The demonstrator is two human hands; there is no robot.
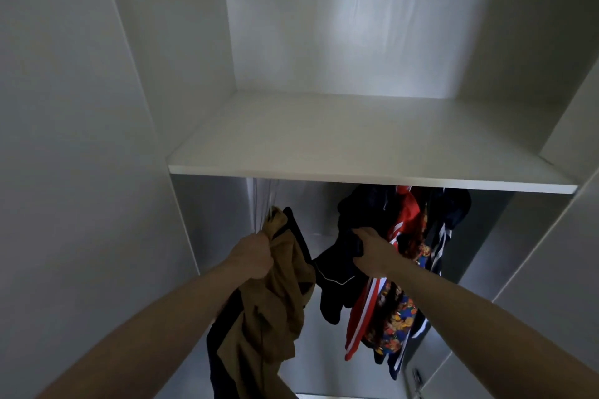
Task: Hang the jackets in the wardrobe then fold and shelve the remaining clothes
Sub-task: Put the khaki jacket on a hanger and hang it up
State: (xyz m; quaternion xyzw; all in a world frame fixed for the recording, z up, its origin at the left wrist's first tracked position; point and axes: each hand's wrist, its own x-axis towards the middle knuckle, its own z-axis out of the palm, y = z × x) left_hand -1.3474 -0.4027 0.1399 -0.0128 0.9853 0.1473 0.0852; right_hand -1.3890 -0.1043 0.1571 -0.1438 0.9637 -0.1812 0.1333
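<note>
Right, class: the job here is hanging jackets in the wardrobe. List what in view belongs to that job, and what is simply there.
In the job:
left hand gripping the tan fabric jacket
right hand gripping the dark navy jacket
red jacket with white stripes, hanging

Simply there:
white wardrobe shelf
bright patterned garment, hanging

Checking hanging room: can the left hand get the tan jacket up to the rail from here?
Probably yes. The left hand grips the tan jacket just under the shelf, and the right hand holds the dark jacket aside, leaving a gap. The rail itself is hidden.
</note>
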